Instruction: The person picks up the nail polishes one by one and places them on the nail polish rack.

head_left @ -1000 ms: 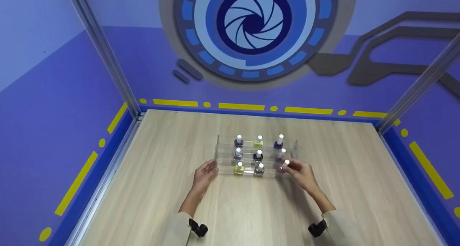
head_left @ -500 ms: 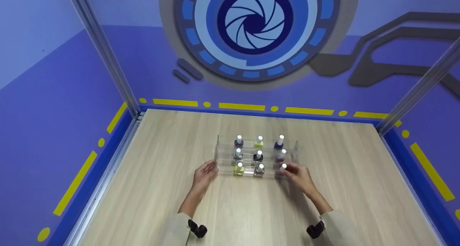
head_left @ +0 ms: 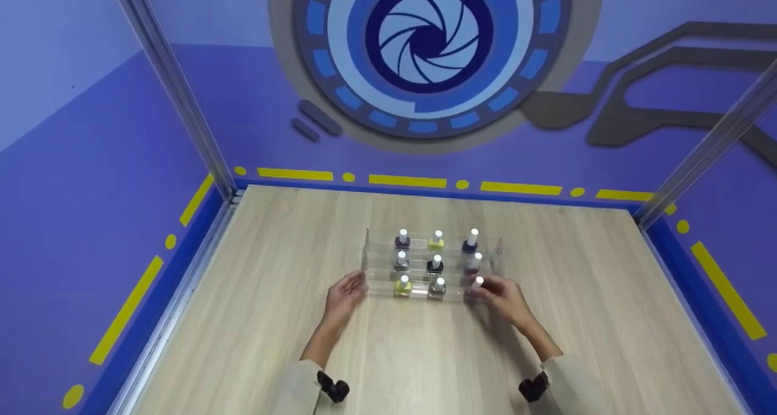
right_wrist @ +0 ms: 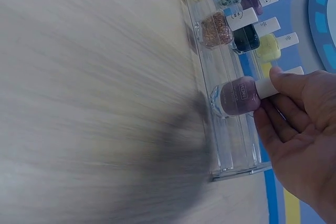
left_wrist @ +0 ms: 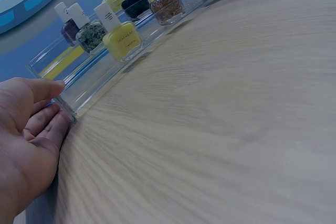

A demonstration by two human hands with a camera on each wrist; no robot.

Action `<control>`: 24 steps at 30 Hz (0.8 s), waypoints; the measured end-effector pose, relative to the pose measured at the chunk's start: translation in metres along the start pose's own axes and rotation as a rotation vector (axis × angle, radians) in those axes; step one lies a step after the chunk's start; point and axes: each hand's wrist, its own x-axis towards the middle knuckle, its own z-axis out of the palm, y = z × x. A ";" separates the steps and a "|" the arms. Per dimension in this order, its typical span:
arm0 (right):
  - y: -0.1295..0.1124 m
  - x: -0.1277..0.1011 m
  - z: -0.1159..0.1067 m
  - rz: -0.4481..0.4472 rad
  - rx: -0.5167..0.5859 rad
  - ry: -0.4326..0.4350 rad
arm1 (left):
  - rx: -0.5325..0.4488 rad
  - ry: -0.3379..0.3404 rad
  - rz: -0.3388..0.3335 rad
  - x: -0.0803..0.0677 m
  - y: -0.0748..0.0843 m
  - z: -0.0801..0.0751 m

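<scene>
A clear three-tier rack (head_left: 420, 294) stands on the table, holding several nail polish bottles with white caps. At its front right, my right hand (head_left: 510, 301) pinches a mauve nail polish bottle (right_wrist: 240, 97) by its white cap, with the thumb on one side and fingers on the other. The bottle's base is within the front tier. My left hand (head_left: 345, 295) touches the rack's left end; its thumb lies at the panel edge and its loosely extended fingers touch the lower corner (left_wrist: 73, 116). Front-row neighbours are a yellow bottle (left_wrist: 123, 40) and a glittery copper bottle (left_wrist: 166, 9).
Behind the front row stand a black bottle (head_left: 434, 264), a speckled bottle (left_wrist: 90, 36) and a dark blue bottle (head_left: 470, 244), among others. The wooden table (head_left: 400, 366) meets blue-purple walls (head_left: 255, 111) with metal posts (head_left: 182, 99) at the corners.
The mauve bottle in my right hand has gone down slightly into the front tier, its cap shifting left and lower. During the last half second little has moved. My left hand stays at the rack's end.
</scene>
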 end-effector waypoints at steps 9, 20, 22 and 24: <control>-0.002 -0.012 -0.006 -0.011 0.027 0.091 | 0.029 0.009 0.003 -0.004 0.001 -0.001; 0.005 -0.033 -0.039 -0.120 -0.051 0.225 | 0.011 -0.019 -0.001 0.001 0.006 -0.003; 0.007 -0.036 -0.046 -0.126 -0.085 0.246 | 0.019 -0.040 -0.001 0.001 0.007 -0.004; 0.009 -0.041 -0.053 -0.128 -0.133 0.264 | 0.042 -0.061 0.001 0.000 0.009 -0.006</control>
